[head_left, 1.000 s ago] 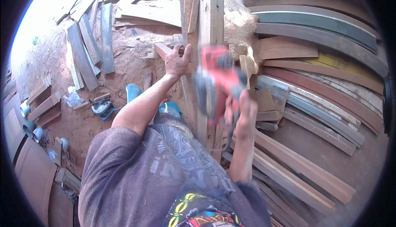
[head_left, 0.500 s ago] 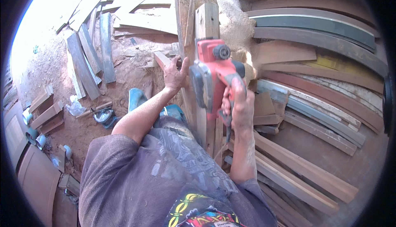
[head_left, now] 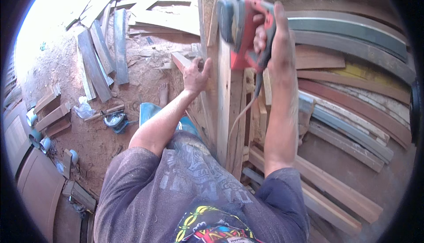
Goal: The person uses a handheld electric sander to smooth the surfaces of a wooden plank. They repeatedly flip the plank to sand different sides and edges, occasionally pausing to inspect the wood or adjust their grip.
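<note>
The red-and-black power planer [head_left: 241,25] is positioned over the far part of the long, squared, light-brown timber beam [head_left: 224,110]. Long multicoloured wooden boards [head_left: 349,43] lie stacked to the beam's right; a crumpled clear plastic bag [head_left: 84,108] lies left, on brown earth [head_left: 143,92].

Dusty dk purple-grey tee [head_left: 128,203], short slvs [head_left: 143,163], faded lt-grey print [head_left: 187,172] lower mid-frame. Btm ctr: multicolor graphic [head_left: 216,233] w/ yellow chain-like edging [head_left: 201,209]. Blue legwear [head_left: 149,112] left of ctr.
</note>
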`<control>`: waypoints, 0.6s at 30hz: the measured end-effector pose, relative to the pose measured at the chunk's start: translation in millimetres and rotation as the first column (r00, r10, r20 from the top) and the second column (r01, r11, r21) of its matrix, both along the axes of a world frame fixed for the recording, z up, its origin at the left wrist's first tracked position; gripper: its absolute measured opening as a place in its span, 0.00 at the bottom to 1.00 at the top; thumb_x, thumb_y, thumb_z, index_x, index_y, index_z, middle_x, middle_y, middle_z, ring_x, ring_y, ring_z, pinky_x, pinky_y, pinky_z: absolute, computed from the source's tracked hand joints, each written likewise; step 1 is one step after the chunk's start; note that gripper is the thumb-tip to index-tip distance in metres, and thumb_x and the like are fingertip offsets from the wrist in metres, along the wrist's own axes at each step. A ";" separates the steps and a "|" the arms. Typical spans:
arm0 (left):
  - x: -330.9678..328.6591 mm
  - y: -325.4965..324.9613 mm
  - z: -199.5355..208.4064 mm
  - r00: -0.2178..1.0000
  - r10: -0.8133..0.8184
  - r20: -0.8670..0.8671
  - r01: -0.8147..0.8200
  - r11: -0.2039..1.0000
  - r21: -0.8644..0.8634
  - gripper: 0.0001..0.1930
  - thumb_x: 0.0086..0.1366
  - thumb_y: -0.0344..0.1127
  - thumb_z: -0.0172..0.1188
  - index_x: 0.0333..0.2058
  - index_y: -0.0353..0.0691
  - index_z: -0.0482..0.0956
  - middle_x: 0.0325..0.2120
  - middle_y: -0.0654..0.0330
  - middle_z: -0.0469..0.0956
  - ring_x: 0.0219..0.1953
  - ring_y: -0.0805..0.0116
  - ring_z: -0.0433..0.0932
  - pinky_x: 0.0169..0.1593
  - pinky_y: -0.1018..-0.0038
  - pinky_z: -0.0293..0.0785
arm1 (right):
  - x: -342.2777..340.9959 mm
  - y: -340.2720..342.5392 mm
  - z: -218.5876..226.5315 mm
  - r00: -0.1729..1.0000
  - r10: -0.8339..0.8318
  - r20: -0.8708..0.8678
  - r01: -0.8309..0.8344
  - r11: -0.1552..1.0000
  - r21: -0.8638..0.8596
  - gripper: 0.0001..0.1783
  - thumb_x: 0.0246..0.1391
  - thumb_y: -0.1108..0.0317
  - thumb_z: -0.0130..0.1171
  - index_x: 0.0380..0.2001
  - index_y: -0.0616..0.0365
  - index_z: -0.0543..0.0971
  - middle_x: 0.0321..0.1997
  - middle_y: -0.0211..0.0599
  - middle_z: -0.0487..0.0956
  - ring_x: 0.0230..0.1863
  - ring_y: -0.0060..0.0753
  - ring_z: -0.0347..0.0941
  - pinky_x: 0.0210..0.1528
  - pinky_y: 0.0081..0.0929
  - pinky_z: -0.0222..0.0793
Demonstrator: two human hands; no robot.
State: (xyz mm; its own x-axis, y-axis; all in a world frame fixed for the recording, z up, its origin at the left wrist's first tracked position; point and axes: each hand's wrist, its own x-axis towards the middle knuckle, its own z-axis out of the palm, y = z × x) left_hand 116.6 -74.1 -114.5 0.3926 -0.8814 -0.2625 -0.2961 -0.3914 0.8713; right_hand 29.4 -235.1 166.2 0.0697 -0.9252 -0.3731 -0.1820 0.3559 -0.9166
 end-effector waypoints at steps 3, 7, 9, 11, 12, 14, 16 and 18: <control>1.4 -4.1 6.5 1.000 0.012 0.010 -0.012 1.000 0.019 0.33 0.74 0.64 0.59 0.54 0.35 0.84 0.39 0.41 0.88 0.45 0.43 0.89 0.51 0.54 0.82 | -34.8 104.5 8.3 0.997 -0.050 -0.052 0.054 0.995 0.081 0.39 0.73 0.29 0.47 0.41 0.60 0.80 0.18 0.24 0.68 0.14 0.17 0.61 0.18 0.22 0.54; -1.4 -1.9 -6.9 1.000 0.018 0.005 -0.018 1.000 0.007 0.34 0.73 0.66 0.59 0.54 0.35 0.84 0.40 0.41 0.87 0.47 0.41 0.86 0.56 0.52 0.79 | -101.5 264.5 13.6 0.988 -0.040 -0.146 0.069 0.978 0.196 0.31 0.74 0.41 0.54 0.34 0.62 0.81 0.20 0.26 0.74 0.17 0.18 0.66 0.20 0.23 0.60; -0.2 -2.1 1.8 1.000 0.003 -0.023 -0.002 0.998 0.063 0.35 0.73 0.66 0.59 0.54 0.34 0.84 0.40 0.41 0.87 0.47 0.40 0.86 0.56 0.51 0.79 | -103.5 313.9 28.2 0.972 -0.175 -0.158 0.217 0.926 0.308 0.26 0.73 0.47 0.55 0.31 0.61 0.79 0.19 0.27 0.73 0.18 0.18 0.67 0.21 0.22 0.60; 0.4 -4.8 7.4 0.999 -0.013 -0.044 0.017 0.996 0.088 0.35 0.74 0.67 0.58 0.54 0.35 0.84 0.41 0.41 0.87 0.47 0.40 0.86 0.56 0.51 0.79 | -100.6 321.8 29.9 0.966 -0.212 -0.147 0.250 0.909 0.335 0.25 0.72 0.49 0.57 0.30 0.60 0.78 0.18 0.27 0.72 0.18 0.18 0.66 0.21 0.22 0.59; 3.1 -5.0 10.3 0.999 -0.012 -0.049 0.017 0.996 0.093 0.35 0.74 0.67 0.58 0.54 0.35 0.83 0.41 0.41 0.87 0.47 0.40 0.86 0.56 0.51 0.79 | -98.7 323.1 30.9 0.964 -0.226 -0.141 0.262 0.900 0.349 0.24 0.72 0.51 0.57 0.29 0.60 0.78 0.18 0.27 0.72 0.18 0.18 0.66 0.21 0.22 0.59; 3.1 -5.1 9.9 0.999 -0.012 -0.050 0.017 0.995 0.100 0.35 0.74 0.67 0.58 0.54 0.35 0.83 0.41 0.42 0.88 0.47 0.40 0.86 0.55 0.50 0.79 | -90.0 305.3 30.1 0.959 -0.242 -0.144 0.278 0.899 0.338 0.23 0.72 0.52 0.59 0.28 0.59 0.78 0.18 0.25 0.72 0.18 0.17 0.66 0.20 0.21 0.59; 3.2 -5.6 4.4 0.999 -0.011 -0.039 0.015 0.994 0.108 0.34 0.74 0.66 0.59 0.54 0.35 0.83 0.40 0.42 0.88 0.47 0.41 0.86 0.54 0.50 0.79 | -80.6 276.7 28.8 0.966 -0.210 -0.152 0.249 0.914 0.320 0.23 0.72 0.52 0.59 0.28 0.59 0.78 0.18 0.24 0.72 0.17 0.17 0.66 0.20 0.21 0.58; 3.5 -4.5 1.4 0.999 -0.015 -0.035 0.017 0.998 0.064 0.34 0.74 0.66 0.59 0.54 0.36 0.83 0.40 0.41 0.87 0.47 0.41 0.86 0.54 0.50 0.80 | -70.5 248.0 21.2 0.967 -0.215 -0.137 0.246 0.926 0.286 0.24 0.72 0.50 0.59 0.28 0.58 0.77 0.18 0.24 0.72 0.16 0.16 0.66 0.18 0.20 0.58</control>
State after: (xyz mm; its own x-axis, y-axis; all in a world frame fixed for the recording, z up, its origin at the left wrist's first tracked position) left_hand 120.0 -78.6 -113.1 0.3681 -0.8685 -0.3320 -0.2729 -0.4423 0.8544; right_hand -41.1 13.0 187.5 -0.1851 -0.7556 -0.6284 -0.1485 0.6536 -0.7422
